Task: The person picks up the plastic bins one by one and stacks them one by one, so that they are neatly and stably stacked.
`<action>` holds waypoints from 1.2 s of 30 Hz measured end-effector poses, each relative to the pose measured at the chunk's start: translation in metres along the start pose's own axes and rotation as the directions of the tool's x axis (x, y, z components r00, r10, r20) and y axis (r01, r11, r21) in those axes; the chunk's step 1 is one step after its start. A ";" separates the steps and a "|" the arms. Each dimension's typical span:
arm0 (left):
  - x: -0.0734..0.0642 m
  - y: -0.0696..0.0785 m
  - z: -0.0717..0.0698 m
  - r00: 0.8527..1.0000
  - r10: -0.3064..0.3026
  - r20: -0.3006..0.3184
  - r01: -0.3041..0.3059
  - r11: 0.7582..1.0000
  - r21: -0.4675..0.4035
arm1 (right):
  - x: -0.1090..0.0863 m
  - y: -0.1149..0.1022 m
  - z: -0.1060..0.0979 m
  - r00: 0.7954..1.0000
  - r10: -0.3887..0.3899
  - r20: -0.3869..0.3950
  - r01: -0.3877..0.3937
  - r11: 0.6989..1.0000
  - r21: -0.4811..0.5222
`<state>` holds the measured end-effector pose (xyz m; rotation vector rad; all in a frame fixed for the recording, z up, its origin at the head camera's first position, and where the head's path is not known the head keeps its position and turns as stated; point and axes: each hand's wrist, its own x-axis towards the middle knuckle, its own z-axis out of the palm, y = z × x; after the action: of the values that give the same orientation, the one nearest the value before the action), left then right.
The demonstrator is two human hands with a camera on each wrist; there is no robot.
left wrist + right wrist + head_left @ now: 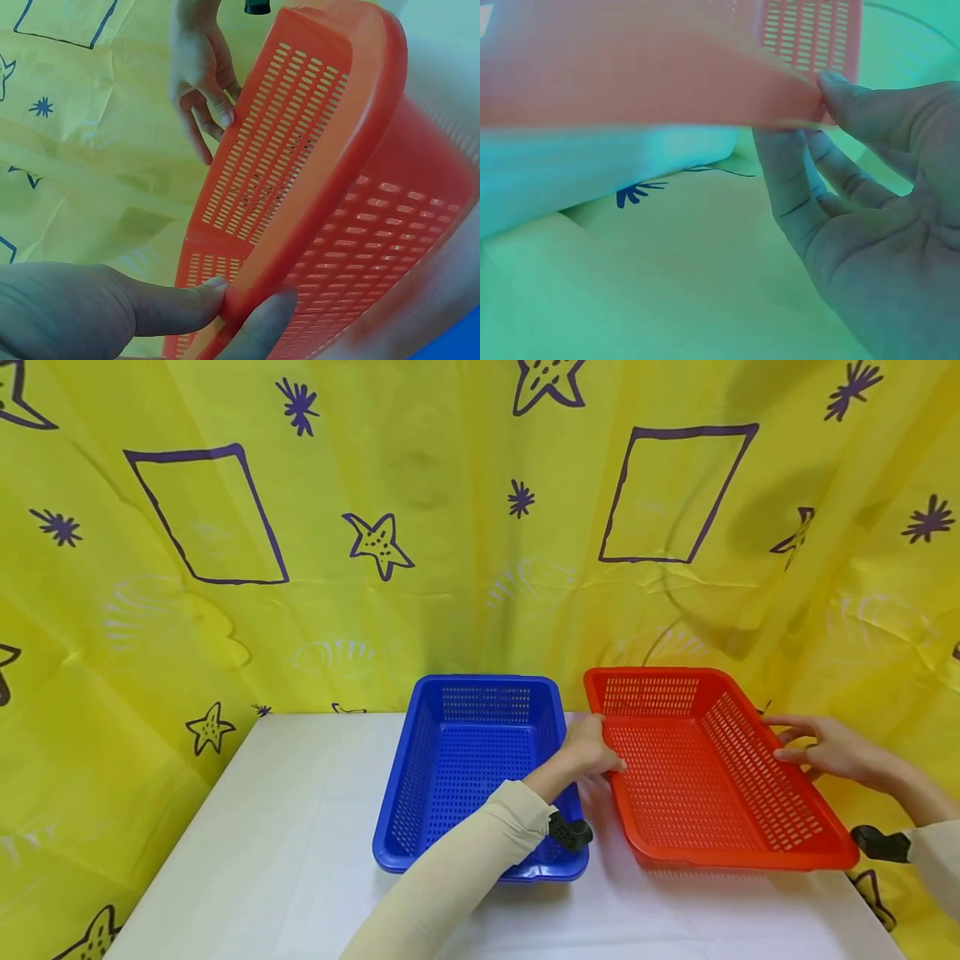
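Grips red slotted basket (675,777) at opposite rims with clamped fingers of left hand (587,750) and right hand (832,750), near right edge of table (285,843), beside blue slotted basket (480,768).

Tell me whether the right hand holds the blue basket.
No, the right hand pinches the red basket by its edge.

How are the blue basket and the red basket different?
The left hand and right hand both hold the red basket; neither holds the blue basket. The left sleeve crosses over the blue basket but not the red basket. Both baskets are holey and open on top.
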<state>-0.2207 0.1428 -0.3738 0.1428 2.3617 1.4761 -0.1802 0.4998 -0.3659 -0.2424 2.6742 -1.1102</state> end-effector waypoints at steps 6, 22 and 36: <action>-0.006 0.008 -0.011 0.999 0.011 0.045 -0.009 0.999 -0.042 | -0.006 -0.005 -0.003 1.000 0.011 -0.007 -0.011 1.000 -0.011; -0.018 0.025 -0.052 0.982 0.133 0.131 -0.123 0.989 -0.087 | -0.015 -0.027 -0.012 0.992 0.029 -0.121 -0.038 0.996 -0.077; -0.028 0.047 -0.080 0.948 0.205 0.244 -0.140 0.956 -0.259 | -0.023 -0.042 -0.036 0.979 0.062 -0.195 -0.074 0.996 -0.058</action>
<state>-0.2271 0.0889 -0.2942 0.4709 1.9817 1.6901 -0.1655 0.5000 -0.3081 -0.0560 2.8676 -1.0776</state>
